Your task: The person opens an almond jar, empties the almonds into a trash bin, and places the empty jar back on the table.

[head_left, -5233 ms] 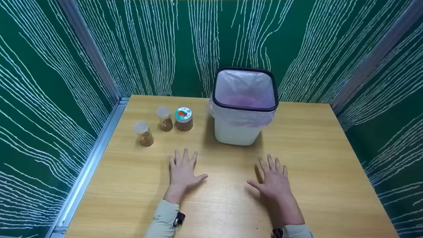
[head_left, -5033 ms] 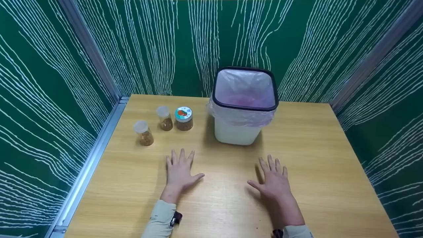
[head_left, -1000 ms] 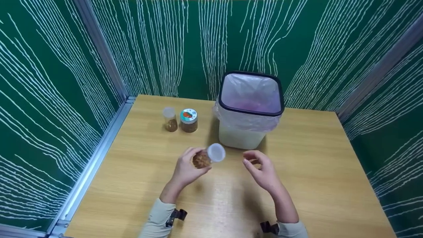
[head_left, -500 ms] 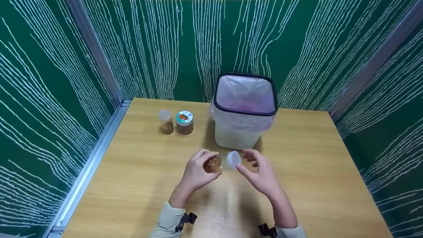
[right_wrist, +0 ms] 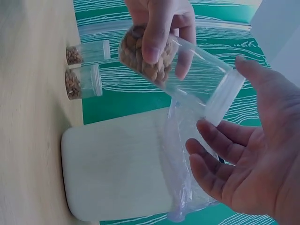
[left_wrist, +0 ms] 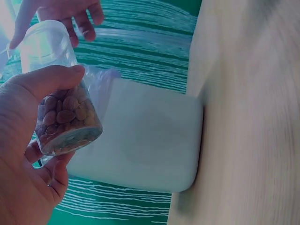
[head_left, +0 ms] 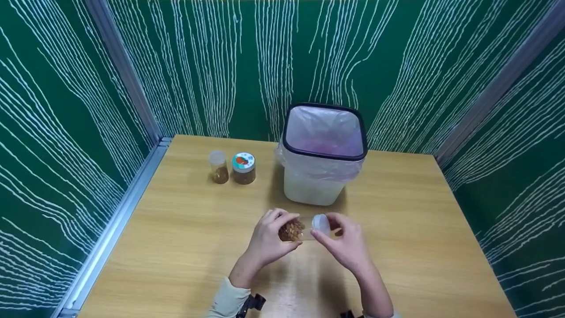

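Note:
A clear jar of brown nuts lies tilted on its side above the table in the head view, its translucent lid toward the right. My left hand grips the nut-filled end, thumb and fingers round it. My right hand is at the lid, thumb on one edge and fingers on the other. In the right wrist view the lid sits on the jar's mouth, between the right thumb and fingers. The left wrist view shows nuts gathered at the jar's base.
A white bin with a black rim and a pinkish liner stands at the table's back, just beyond the hands. Back left, a slim jar and a wider jar with a printed lid stand side by side. Green patterned walls enclose the table.
The left hand has taken the front-left jar from the table and brought it between the hands. The right hand has risen from the table and closed in on the lid.

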Demonstrator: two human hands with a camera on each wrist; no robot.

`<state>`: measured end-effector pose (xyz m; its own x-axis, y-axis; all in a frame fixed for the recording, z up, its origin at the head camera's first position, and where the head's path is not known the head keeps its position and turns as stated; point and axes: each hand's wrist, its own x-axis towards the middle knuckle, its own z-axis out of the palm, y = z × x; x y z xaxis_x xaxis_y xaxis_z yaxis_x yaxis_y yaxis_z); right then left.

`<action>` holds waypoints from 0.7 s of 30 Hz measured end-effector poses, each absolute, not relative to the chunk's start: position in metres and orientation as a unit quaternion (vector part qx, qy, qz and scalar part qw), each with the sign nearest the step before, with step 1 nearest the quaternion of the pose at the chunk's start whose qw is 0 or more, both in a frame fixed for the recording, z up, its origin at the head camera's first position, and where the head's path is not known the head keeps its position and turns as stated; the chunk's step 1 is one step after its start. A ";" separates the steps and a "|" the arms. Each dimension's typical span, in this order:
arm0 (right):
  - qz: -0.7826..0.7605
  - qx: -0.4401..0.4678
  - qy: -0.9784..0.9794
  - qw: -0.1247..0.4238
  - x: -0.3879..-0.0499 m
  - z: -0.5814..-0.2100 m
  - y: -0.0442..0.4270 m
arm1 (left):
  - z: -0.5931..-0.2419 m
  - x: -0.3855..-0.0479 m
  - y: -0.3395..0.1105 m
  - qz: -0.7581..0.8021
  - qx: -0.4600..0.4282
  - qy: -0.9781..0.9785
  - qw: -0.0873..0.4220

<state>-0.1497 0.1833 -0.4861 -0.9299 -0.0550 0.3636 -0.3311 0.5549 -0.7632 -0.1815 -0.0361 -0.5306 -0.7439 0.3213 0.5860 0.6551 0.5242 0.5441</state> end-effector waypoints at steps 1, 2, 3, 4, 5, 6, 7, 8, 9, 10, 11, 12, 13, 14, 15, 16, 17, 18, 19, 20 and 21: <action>0.463 0.110 -0.866 0.153 -0.149 -0.486 0.183 | -0.531 -0.181 -0.035 -0.397 -0.289 -0.845 0.211; 0.468 0.109 -0.863 0.157 -0.148 -0.487 0.183 | -0.532 -0.180 -0.035 -0.399 -0.290 -0.844 0.212; 0.472 0.106 -0.860 0.161 -0.148 -0.487 0.183 | -0.533 -0.180 -0.035 -0.401 -0.290 -0.843 0.212; 0.477 0.104 -0.857 0.164 -0.147 -0.488 0.183 | -0.534 -0.179 -0.035 -0.403 -0.290 -0.842 0.211; 0.482 0.102 -0.854 0.167 -0.146 -0.488 0.183 | -0.535 -0.178 -0.035 -0.403 -0.290 -0.842 0.210; 0.487 0.099 -0.851 0.169 -0.146 -0.488 0.183 | -0.536 -0.178 -0.036 -0.403 -0.292 -0.842 0.209; 0.492 0.098 -0.849 0.170 -0.145 -0.488 0.183 | -0.536 -0.177 -0.036 -0.404 -0.295 -0.841 0.206; 0.497 0.097 -0.845 0.170 -0.145 -0.488 0.183 | -0.536 -0.177 -0.037 -0.404 -0.298 -0.841 0.203; 0.502 0.099 -0.842 0.169 -0.145 -0.488 0.184 | -0.536 -0.177 -0.038 -0.406 -0.302 -0.840 0.198; 0.507 0.103 -0.839 0.169 -0.145 -0.489 0.184 | -0.535 -0.177 -0.039 -0.408 -0.307 -0.838 0.193; 0.510 0.108 -0.837 0.168 -0.145 -0.489 0.185 | -0.535 -0.178 -0.040 -0.410 -0.310 -0.837 0.188; 0.511 0.115 -0.835 0.167 -0.145 -0.489 0.186 | -0.534 -0.178 -0.041 -0.414 -0.314 -0.835 0.183; 0.510 0.124 -0.835 0.166 -0.146 -0.490 0.186 | -0.534 -0.178 -0.041 -0.417 -0.317 -0.833 0.178; 0.508 0.136 -0.834 0.168 -0.146 -0.491 0.188 | -0.534 -0.179 -0.042 -0.421 -0.321 -0.831 0.172; 0.505 0.149 -0.833 0.169 -0.146 -0.492 0.189 | -0.534 -0.179 -0.042 -0.425 -0.323 -0.829 0.165; 0.499 0.161 -0.834 0.171 -0.146 -0.493 0.190 | -0.534 -0.179 -0.043 -0.428 -0.325 -0.828 0.159; 0.493 0.174 -0.835 0.172 -0.146 -0.494 0.191 | -0.534 -0.179 -0.043 -0.430 -0.325 -0.828 0.153; 0.489 0.187 -0.835 0.171 -0.146 -0.494 0.192 | -0.535 -0.179 -0.043 -0.432 -0.326 -0.828 0.146; 0.487 0.199 -0.834 0.168 -0.146 -0.494 0.194 | -0.536 -0.179 -0.043 -0.434 -0.327 -0.828 0.140; 0.488 0.209 -0.832 0.162 -0.146 -0.494 0.194 | -0.536 -0.179 -0.044 -0.437 -0.327 -0.827 0.134; 0.488 0.217 -0.831 0.152 -0.145 -0.494 0.195 | -0.537 -0.180 -0.044 -0.438 -0.326 -0.828 0.130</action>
<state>-0.1455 0.1950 -0.4939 -0.8597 -0.2116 0.4649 -0.5091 0.4290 -0.7461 -0.1796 -0.0444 -0.5372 -0.7542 0.4255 0.5001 0.6528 0.4039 0.6409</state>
